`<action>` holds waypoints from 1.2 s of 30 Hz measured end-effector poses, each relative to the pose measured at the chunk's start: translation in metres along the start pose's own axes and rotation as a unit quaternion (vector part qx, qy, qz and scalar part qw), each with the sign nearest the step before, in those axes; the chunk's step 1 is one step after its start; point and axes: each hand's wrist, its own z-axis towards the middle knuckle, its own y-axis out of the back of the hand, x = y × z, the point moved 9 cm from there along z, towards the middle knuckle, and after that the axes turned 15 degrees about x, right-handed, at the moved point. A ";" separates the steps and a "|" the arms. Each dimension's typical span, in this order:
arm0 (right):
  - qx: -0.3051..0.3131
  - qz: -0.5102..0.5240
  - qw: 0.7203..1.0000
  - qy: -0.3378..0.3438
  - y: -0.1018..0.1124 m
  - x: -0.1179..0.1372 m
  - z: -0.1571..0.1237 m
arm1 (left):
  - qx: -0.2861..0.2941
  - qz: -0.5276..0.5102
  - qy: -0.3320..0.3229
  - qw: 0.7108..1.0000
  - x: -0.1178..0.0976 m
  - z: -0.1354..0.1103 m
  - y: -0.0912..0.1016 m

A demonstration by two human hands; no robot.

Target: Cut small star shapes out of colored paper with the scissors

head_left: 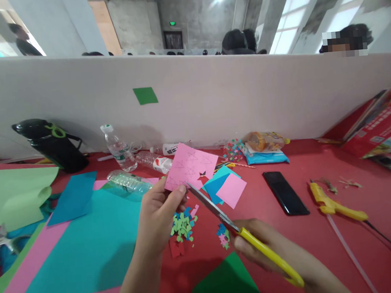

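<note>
My left hand pinches the lower left corner of a pink square of paper between thumb and fingers. Several stars are drawn on the paper, and a small hole is cut through it at the lower right. My right hand grips yellow-handled scissors, whose blade tips touch or nearly touch the paper's lower edge by my left thumb. Whether the blades are parted is hard to make out. Below the paper lie a pile of green and blue paper scraps and a small heap of cut stars.
Coloured sheets cover the left side, with other scissors. Bottles and a black flask stand or lie along the white partition. To the right are a phone, a yellow glue gun and a red box.
</note>
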 end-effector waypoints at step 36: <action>-0.008 -0.028 1.000 0.009 0.001 -0.012 0.004 | 0.034 0.055 0.056 0.996 -0.001 0.001 0.001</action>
